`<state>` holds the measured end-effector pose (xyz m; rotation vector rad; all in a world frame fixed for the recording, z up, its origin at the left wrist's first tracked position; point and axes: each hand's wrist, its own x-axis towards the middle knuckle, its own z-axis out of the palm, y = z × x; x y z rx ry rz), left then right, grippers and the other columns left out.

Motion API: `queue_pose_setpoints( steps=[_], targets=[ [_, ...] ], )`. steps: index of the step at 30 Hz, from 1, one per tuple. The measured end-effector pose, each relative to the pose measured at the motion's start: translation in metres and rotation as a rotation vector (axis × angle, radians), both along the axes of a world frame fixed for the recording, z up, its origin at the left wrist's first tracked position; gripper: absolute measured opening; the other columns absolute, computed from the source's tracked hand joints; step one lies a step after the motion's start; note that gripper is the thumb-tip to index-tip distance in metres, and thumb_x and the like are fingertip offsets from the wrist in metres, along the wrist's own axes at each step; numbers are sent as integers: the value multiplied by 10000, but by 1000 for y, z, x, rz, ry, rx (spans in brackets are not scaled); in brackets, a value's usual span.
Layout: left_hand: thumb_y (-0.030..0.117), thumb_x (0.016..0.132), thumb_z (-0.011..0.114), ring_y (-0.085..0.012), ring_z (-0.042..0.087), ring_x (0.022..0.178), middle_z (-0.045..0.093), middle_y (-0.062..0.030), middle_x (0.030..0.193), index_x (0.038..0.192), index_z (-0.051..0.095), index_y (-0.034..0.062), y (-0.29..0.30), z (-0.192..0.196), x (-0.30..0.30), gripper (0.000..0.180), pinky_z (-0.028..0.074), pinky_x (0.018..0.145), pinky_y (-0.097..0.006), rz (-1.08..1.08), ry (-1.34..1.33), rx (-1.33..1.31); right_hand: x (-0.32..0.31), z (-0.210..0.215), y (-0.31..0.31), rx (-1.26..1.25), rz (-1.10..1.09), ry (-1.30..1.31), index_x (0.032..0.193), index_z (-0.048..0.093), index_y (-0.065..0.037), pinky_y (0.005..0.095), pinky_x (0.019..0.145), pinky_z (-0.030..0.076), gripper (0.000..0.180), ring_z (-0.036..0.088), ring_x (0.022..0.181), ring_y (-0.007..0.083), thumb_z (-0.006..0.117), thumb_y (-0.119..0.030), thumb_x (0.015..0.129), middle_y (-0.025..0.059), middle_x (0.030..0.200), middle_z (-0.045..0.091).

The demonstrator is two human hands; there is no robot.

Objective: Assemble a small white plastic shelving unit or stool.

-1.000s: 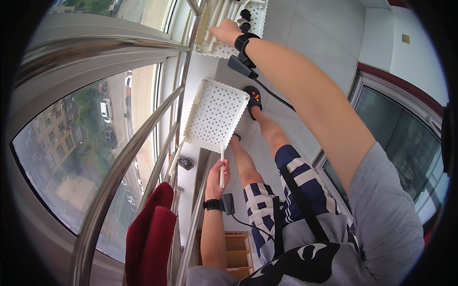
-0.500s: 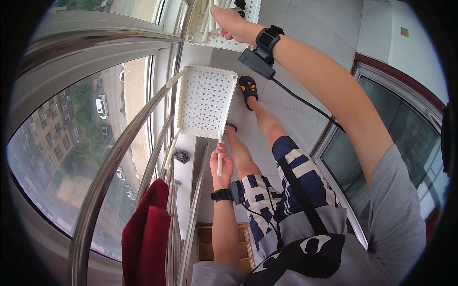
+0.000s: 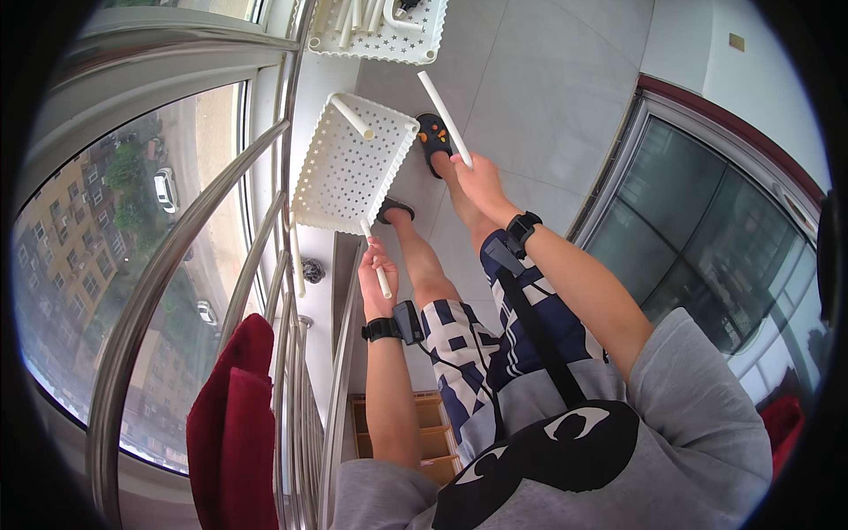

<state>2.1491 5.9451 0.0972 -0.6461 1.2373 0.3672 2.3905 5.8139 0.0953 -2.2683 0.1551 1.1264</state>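
Observation:
My left hand (image 3: pixel 378 269) is closed round a white tube (image 3: pixel 366 228) joined to the near right corner of a shallow white tray (image 3: pixel 344 181). Star-shaped holes cover the tray, and its rim is wavy. It hangs tilted in the air. A second tube (image 3: pixel 352 117) sticks out at its far left corner, and another (image 3: pixel 299 265) at its near left one. To the right, my right hand (image 3: pixel 481 187) grips a loose white tube (image 3: pixel 444 117) by its near end. That tube points up and away, apart from the tray.
Beyond lies another white tray (image 3: pixel 375 49) holding several tubes (image 3: pixel 346 26), a bent white piece (image 3: pixel 402 21) and a black item. Metal railings (image 3: pixel 199 212) with a red cloth (image 3: pixel 238 424) run along the window at left. A sliding glass door (image 3: pixel 662 203) is at right.
My right hand has come back from the far tray toward me, now with a white tube in it. The tray in my left hand has tilted and turned, so its far left tube points more toward me.

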Motion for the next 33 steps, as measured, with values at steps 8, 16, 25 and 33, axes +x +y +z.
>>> queue_pose_setpoints(
  steps=[8,16,25,33],
  targets=[
    [115,1009,322,-163,661,886,603,-101,1197,1432,241,-15,-9,13,-13,450,547,755,-269,114,-242,-43,-3,-81,43,284,-610,419,1455,268,-162,524,922,483,570,465,1184,262,495,-241,938,119,1299,438],
    [294,1016,391,-189,571,1142,561,-93,1287,1374,376,26,-85,1,-25,447,476,960,-336,-198,-23,-36,-10,-48,89,294,-362,476,1400,309,-119,507,863,518,517,485,1112,250,505,-238,937,118,1211,460],
    [414,945,541,-291,445,1257,451,-119,1319,1356,295,7,-20,-63,100,628,399,1057,-416,16,-22,86,-2,-42,72,277,-162,452,1375,396,-54,437,830,518,494,584,1063,277,515,-259,941,155,1193,565],
    [213,962,543,-227,595,906,583,-120,1037,1089,445,-8,-31,-102,99,273,517,754,-327,76,224,24,42,32,25,-72,582,85,1015,547,-10,473,655,494,340,639,728,390,482,-337,944,198,769,655]
  ],
)
